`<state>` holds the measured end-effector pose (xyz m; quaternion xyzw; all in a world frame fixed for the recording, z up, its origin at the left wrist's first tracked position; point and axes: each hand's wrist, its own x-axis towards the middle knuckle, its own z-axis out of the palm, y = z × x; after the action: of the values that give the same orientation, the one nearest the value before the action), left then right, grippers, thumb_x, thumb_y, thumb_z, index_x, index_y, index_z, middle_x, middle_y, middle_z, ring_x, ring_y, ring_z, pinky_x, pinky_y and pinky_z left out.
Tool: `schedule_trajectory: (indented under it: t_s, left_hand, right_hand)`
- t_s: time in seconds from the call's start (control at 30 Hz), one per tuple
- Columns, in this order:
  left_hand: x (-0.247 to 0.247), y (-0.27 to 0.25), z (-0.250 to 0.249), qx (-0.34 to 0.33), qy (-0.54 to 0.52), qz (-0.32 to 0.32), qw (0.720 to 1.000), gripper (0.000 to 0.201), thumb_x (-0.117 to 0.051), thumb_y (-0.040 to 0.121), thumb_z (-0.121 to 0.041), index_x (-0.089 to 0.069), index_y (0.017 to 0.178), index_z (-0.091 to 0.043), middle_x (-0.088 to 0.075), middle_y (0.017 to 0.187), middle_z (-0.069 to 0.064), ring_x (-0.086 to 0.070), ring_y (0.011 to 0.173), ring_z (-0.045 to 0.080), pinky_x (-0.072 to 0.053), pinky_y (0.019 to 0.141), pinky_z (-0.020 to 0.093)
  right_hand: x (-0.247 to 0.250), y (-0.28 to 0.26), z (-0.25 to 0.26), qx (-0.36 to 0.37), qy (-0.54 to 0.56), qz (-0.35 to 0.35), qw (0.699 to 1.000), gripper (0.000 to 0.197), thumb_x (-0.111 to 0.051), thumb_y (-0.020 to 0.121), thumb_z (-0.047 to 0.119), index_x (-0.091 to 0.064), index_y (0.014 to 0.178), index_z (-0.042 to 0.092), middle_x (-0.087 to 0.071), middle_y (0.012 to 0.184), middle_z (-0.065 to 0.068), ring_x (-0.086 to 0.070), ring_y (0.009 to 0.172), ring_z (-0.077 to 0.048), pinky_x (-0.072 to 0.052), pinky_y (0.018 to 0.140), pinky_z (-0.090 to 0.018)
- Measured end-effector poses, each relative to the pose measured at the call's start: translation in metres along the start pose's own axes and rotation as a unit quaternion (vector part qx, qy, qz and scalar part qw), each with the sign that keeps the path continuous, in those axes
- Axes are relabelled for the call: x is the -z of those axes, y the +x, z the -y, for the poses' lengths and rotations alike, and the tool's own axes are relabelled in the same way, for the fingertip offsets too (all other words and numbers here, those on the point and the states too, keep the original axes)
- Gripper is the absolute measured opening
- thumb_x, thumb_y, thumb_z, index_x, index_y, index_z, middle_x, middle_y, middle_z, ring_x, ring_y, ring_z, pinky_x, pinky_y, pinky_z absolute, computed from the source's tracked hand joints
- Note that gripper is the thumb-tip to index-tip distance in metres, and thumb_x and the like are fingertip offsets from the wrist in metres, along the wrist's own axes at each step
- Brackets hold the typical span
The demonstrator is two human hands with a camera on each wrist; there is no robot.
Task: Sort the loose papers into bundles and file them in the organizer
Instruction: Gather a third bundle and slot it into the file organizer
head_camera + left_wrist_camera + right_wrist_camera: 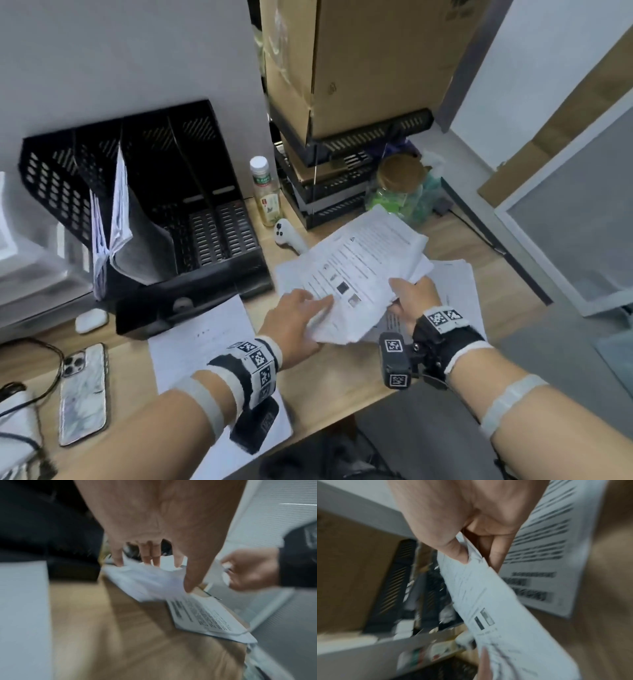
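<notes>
Both hands hold one bundle of printed papers (356,270) just above the wooden desk, right of the black organizer (191,219). My left hand (305,315) grips the bundle's near left edge, thumb on one face and fingers on the other. The right hand (411,294) pinches the near right edge, thumb on top; the right wrist view shows that pinch (477,559) on the bundle (496,608). More printed sheets (455,284) lie flat under the bundle. One sheet (202,339) lies beneath my left forearm. The organizer's left slots hold filed papers (114,219).
A phone (84,394) and a white earbud case (90,320) lie at the left. A drink bottle (265,192), a white controller (289,236) and a jar (400,185) stand behind the bundle. Stacked black trays (335,192) carry a cardboard box (359,61).
</notes>
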<state>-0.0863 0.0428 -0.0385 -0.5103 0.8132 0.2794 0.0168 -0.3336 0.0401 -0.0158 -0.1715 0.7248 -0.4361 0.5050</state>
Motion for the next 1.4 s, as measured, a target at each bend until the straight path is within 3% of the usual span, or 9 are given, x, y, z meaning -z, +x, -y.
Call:
schedule_trajectory:
  t_s: [0.13, 0.27, 0.5, 0.73, 0.9, 1.03, 1.1, 1.27, 1.4]
  left_hand:
    - [-0.031, 0.002, 0.017, 0.139, -0.167, 0.075, 0.973, 0.093, -0.067, 0.085, -0.023, -0.013, 0.16, -0.032, -0.015, 0.162, 0.007, -0.026, 0.15, 0.028, -0.03, 0.121, 0.039]
    - [-0.042, 0.018, 0.027, 0.217, -0.294, 0.041, 0.93, 0.081, -0.065, 0.09, -0.01, -0.021, 0.157, -0.016, -0.047, 0.143, 0.011, -0.055, 0.124, 0.029, -0.046, 0.107, 0.043]
    - [-0.059, 0.056, 0.03, 0.27, -0.37, 0.028, 0.889, 0.084, -0.075, 0.086, -0.027, -0.023, 0.152, -0.021, -0.065, 0.105, 0.008, -0.071, 0.1, 0.032, -0.057, 0.093, 0.052]
    - [-0.053, 0.071, 0.024, 0.28, -0.276, 0.049, 0.918, 0.057, -0.06, 0.095, -0.036, -0.034, 0.144, -0.023, -0.067, 0.114, 0.011, -0.067, 0.098, 0.035, -0.053, 0.086, 0.036]
    - [-0.035, 0.08, 0.011, 0.23, -0.219, 0.005, 0.948, 0.055, -0.05, 0.098, -0.048, -0.041, 0.15, -0.032, -0.038, 0.152, 0.015, -0.038, 0.141, 0.035, -0.032, 0.117, 0.043]
    - [-0.027, 0.08, -0.006, 0.17, -0.08, 0.109, 0.976, 0.07, -0.053, 0.09, -0.064, -0.037, 0.151, -0.034, -0.033, 0.159, 0.007, -0.026, 0.147, 0.035, -0.029, 0.117, 0.052]
    - [-0.024, 0.08, -0.006, 0.16, -0.033, 0.13, 0.978, 0.086, -0.06, 0.082, -0.07, -0.03, 0.153, -0.034, -0.033, 0.158, 0.006, -0.028, 0.146, 0.033, -0.032, 0.116, 0.053]
    - [-0.024, 0.074, -0.008, 0.143, -0.045, 0.126, 0.981, 0.093, -0.072, 0.075, -0.065, -0.036, 0.149, -0.023, -0.046, 0.146, 0.007, -0.045, 0.132, 0.03, -0.043, 0.106, 0.046]
    - [-0.026, 0.067, -0.007, 0.132, -0.164, 0.14, 0.968, 0.048, -0.07, 0.089, -0.042, -0.057, 0.125, -0.012, -0.066, 0.123, 0.005, -0.062, 0.101, 0.024, -0.048, 0.083, 0.033]
  right_hand:
    - [0.043, 0.004, -0.04, -0.058, -0.122, -0.108, 0.985, 0.038, -0.056, 0.077, 0.016, -0.059, 0.11, -0.003, -0.066, 0.089, -0.013, -0.059, 0.068, -0.027, -0.045, 0.055, -0.026]
    - [0.073, 0.003, -0.059, -0.134, -0.152, -0.102, 0.974, 0.021, -0.055, 0.085, 0.011, -0.051, 0.102, -0.001, -0.064, 0.084, -0.015, -0.068, 0.076, -0.032, -0.052, 0.055, -0.029]
    - [0.078, 0.002, -0.074, -0.205, -0.069, -0.036, 0.976, 0.024, -0.063, 0.087, 0.005, -0.054, 0.109, 0.0, -0.07, 0.101, -0.016, -0.071, 0.096, -0.032, -0.06, 0.051, -0.03]
    - [0.083, 0.008, -0.09, -0.272, -0.057, -0.071, 0.958, 0.007, -0.059, 0.093, 0.002, -0.055, 0.096, -0.004, -0.068, 0.08, -0.019, -0.07, 0.057, -0.021, -0.053, 0.037, -0.025]
    - [0.089, 0.001, -0.098, -0.247, -0.037, -0.035, 0.968, 0.007, -0.056, 0.095, 0.001, -0.058, 0.101, 0.0, -0.068, 0.085, -0.013, -0.071, 0.065, -0.018, -0.058, 0.045, -0.024]
    - [0.096, -0.004, -0.105, -0.22, -0.072, -0.002, 0.973, 0.02, -0.061, 0.09, -0.004, -0.062, 0.109, -0.011, -0.072, 0.089, -0.02, -0.074, 0.067, -0.02, -0.061, 0.058, -0.025]
    - [0.101, -0.005, -0.105, -0.221, -0.081, 0.012, 0.972, 0.023, -0.061, 0.09, -0.005, -0.062, 0.111, -0.014, -0.073, 0.093, -0.023, -0.074, 0.076, -0.026, -0.063, 0.071, -0.032]
    - [0.099, -0.009, -0.085, -0.159, -0.198, 0.078, 0.964, 0.012, -0.064, 0.091, 0.003, -0.068, 0.1, -0.004, -0.074, 0.086, -0.011, -0.074, 0.063, -0.012, -0.06, 0.061, -0.019]
    - [0.085, -0.011, -0.077, -0.079, -0.206, 0.087, 0.972, 0.022, -0.062, 0.093, 0.012, -0.063, 0.113, 0.004, -0.072, 0.097, -0.008, -0.069, 0.078, -0.016, -0.057, 0.061, -0.021]
